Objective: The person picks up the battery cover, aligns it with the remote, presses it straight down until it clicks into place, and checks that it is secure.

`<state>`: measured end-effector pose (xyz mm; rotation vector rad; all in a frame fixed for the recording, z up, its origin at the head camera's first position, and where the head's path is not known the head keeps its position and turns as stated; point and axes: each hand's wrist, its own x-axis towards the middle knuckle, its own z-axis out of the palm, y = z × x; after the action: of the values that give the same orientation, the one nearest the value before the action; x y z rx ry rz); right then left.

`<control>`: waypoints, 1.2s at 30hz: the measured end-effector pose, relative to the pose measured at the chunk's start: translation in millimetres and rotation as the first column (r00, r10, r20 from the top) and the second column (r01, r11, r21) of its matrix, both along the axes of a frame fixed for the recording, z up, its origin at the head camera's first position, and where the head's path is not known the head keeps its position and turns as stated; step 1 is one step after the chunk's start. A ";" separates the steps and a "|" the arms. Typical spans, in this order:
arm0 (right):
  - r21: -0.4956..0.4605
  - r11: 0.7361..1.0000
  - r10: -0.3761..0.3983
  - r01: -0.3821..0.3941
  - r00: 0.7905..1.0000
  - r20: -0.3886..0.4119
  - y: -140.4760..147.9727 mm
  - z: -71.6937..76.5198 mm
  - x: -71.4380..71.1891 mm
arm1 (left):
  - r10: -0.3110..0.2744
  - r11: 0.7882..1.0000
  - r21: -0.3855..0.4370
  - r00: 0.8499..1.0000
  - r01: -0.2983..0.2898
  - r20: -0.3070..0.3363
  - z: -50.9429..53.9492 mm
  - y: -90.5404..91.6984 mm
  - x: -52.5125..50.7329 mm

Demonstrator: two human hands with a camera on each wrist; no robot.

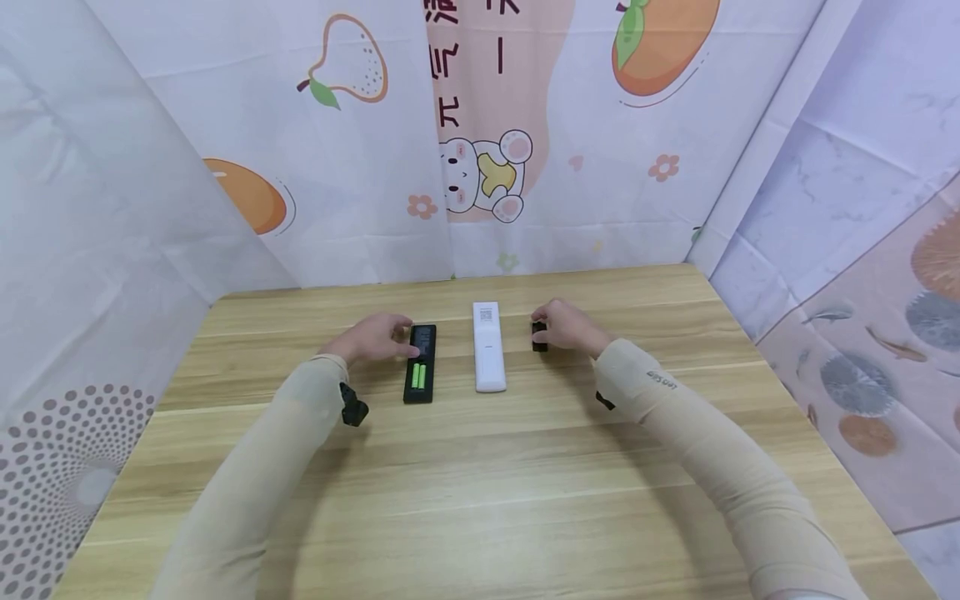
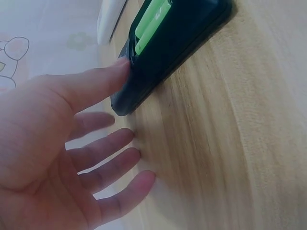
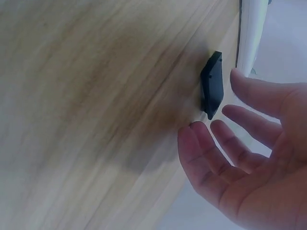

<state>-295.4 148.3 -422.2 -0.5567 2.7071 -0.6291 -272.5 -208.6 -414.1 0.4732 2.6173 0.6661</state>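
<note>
A black remote control lies on the table with its battery compartment uncovered. Two green batteries sit side by side in it. My left hand is at the remote's left side; in the left wrist view its thumb rests against the remote near the batteries, while the other fingers are spread loosely. Farther right, a small black battery cover lies on the table. Around it, my right hand hovers with thumb and fingers apart, not gripping it.
Between the hands lies a white remote control, with a printed code near its far end. A wood-grain table carries everything. Behind it hangs a printed curtain, and more patterned cloth hangs at both sides.
</note>
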 end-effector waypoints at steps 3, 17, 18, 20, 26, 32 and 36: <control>0.007 1.000 0.003 -0.003 1.000 -0.008 0.5 -0.6 -1.7 | 0.001 1.000 -0.015 1.000 -0.001 0.002 1.1 2.2 -1.5; 0.017 0.999 0.049 -0.049 0.999 -0.021 4.8 -5.9 -6.9 | -0.013 0.998 -0.055 0.999 0.016 0.050 6.7 10.7 -5.0; 0.017 0.999 0.046 -0.045 0.999 -0.017 4.8 -6.2 -7.1 | -0.015 0.998 -0.059 0.998 0.018 0.053 7.1 11.6 -5.0; 0.017 0.999 0.038 -0.038 0.999 -0.011 4.6 -6.5 -7.4 | -0.020 0.997 -0.071 0.998 0.024 0.055 7.0 13.0 -5.6; 0.025 1.000 0.004 -0.004 1.000 0.011 4.5 -4.1 -6.3 | -0.024 0.997 -0.073 0.997 0.029 0.068 7.8 16.4 -7.9; 0.034 0.999 0.005 -0.005 1.000 0.001 4.5 -3.8 -9.9 | -0.014 0.995 -0.102 0.995 0.025 0.102 9.6 19.0 -8.9; 0.080 0.997 0.020 -0.020 1.000 0.002 1.0 -3.2 -9.7 | -0.001 0.992 -0.127 0.992 0.017 0.128 11.0 19.2 -7.7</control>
<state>-305.1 149.3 -425.4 -0.5625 2.7088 -0.5127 -280.1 -189.4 -403.0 0.3900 2.5160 0.5039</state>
